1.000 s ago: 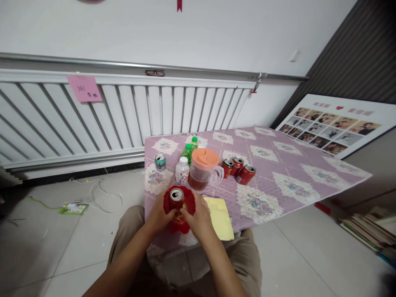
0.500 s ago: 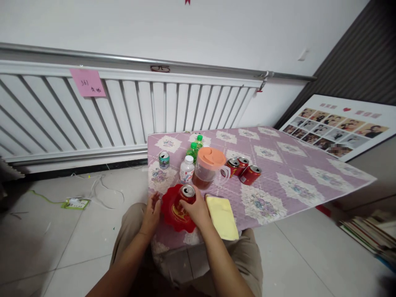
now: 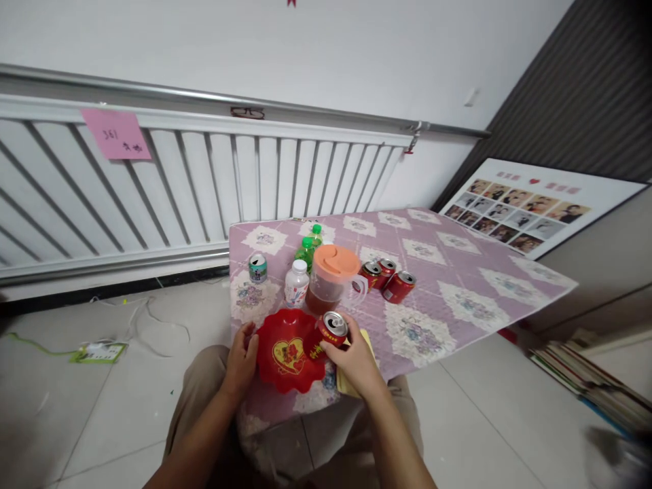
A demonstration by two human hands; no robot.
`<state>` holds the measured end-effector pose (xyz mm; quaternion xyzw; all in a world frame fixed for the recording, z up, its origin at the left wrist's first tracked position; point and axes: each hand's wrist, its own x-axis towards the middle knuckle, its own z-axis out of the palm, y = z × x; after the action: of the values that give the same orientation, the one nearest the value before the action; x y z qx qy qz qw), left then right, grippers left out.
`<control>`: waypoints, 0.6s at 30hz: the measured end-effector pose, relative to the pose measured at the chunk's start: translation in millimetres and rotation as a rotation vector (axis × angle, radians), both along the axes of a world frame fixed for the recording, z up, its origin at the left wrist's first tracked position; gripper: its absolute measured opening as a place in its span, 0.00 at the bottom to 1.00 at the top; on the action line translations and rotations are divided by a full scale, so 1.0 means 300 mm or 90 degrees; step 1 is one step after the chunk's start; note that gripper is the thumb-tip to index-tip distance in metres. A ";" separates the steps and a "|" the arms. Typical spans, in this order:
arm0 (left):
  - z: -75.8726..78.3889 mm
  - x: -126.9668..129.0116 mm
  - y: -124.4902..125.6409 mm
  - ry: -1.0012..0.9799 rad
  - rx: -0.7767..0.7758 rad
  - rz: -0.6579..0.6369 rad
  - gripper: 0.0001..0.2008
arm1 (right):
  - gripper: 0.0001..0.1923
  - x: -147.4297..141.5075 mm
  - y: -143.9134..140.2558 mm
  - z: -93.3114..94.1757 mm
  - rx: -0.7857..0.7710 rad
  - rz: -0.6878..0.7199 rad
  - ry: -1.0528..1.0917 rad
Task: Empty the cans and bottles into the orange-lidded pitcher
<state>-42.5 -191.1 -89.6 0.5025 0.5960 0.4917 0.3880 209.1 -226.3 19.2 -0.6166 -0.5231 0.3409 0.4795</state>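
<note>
My right hand [image 3: 355,358] grips a red drink can [image 3: 326,331], tilted, just above the right rim of a red scalloped plate [image 3: 286,353] with a gold heart. My left hand [image 3: 241,358] holds the plate's left rim at the near edge of the table [image 3: 458,272]. A yellow cloth [image 3: 365,337] lies mostly hidden under my right hand.
Behind the plate stand a pitcher with an orange lid [image 3: 331,278], a white bottle [image 3: 296,283], two green bottles [image 3: 308,246], a small teal can [image 3: 257,267] and three red cans [image 3: 386,277]. A radiator [image 3: 153,190] lines the wall. Cables [image 3: 96,350] lie on the floor at left, books [image 3: 585,370] at right.
My right hand lifted the red can off the plate's middle and carried it to the right rim. My left hand let go of the can and took the plate's left edge.
</note>
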 end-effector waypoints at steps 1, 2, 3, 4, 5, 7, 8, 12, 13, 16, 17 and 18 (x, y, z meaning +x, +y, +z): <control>0.005 0.001 -0.002 0.007 -0.005 -0.001 0.21 | 0.35 0.036 -0.009 0.013 0.008 -0.006 -0.012; 0.009 0.001 -0.005 0.014 -0.010 -0.003 0.21 | 0.35 0.076 -0.015 0.024 0.015 -0.017 -0.028; 0.012 0.003 -0.007 0.020 -0.016 -0.005 0.22 | 0.34 0.121 -0.018 0.032 0.022 -0.032 -0.044; 0.015 0.004 -0.010 0.027 -0.022 -0.007 0.22 | 0.34 0.168 -0.018 0.037 0.024 -0.046 -0.058; 0.015 0.005 -0.012 0.033 -0.025 -0.007 0.22 | 0.35 0.216 -0.014 0.038 0.022 -0.061 -0.070; 0.010 0.006 -0.015 0.043 -0.027 -0.011 0.23 | 0.35 0.306 0.003 0.032 0.034 -0.114 -0.096; 0.004 0.007 -0.016 0.046 -0.027 -0.014 0.23 | 0.36 0.346 0.017 0.025 0.048 -0.147 -0.110; -0.023 0.005 -0.017 0.060 -0.016 -0.027 0.24 | 0.34 0.457 0.098 -0.016 0.088 -0.247 -0.126; -0.027 0.004 -0.017 0.069 -0.008 -0.027 0.24 | 0.34 0.473 0.123 -0.029 0.093 -0.261 -0.125; -0.028 0.004 -0.019 0.102 0.007 -0.018 0.22 | 0.31 0.510 0.208 -0.070 0.113 -0.300 -0.118; -0.025 0.004 -0.020 0.113 0.005 -0.013 0.22 | 0.31 0.520 0.236 -0.083 0.121 -0.313 -0.116; -0.022 0.005 -0.020 0.124 0.002 -0.008 0.22 | 0.30 0.530 0.264 -0.095 0.130 -0.325 -0.113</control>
<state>-41.0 -197.2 -96.2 0.5524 0.6266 0.4392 0.3307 368.0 -147.2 -9.4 -0.7043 -0.4224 0.0996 0.5618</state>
